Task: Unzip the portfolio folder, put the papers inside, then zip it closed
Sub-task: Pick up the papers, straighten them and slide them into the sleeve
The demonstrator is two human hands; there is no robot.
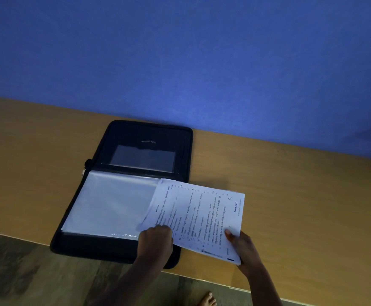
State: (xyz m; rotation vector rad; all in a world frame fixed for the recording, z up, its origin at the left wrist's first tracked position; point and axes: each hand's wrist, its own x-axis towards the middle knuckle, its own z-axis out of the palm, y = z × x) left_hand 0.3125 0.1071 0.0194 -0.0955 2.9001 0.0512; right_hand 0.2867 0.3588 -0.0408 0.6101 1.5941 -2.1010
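A black portfolio folder (145, 138) lies unzipped and spread flat on the wooden table (290, 195), its far half against the wall. Clear plastic sleeves (111, 202) cover its near half. Printed papers (200, 215) overlap the folder's right side, tilted and partly over the sleeves. My left hand (156, 241) grips the papers' near left edge. My right hand (244, 248) holds their near right corner, thumb on top.
A blue wall (180, 51) rises directly behind the table. The table's front edge runs diagonally under the folder, whose near edge overhangs it. Wood-pattern floor (25, 272) and a bare foot (207, 300) show below.
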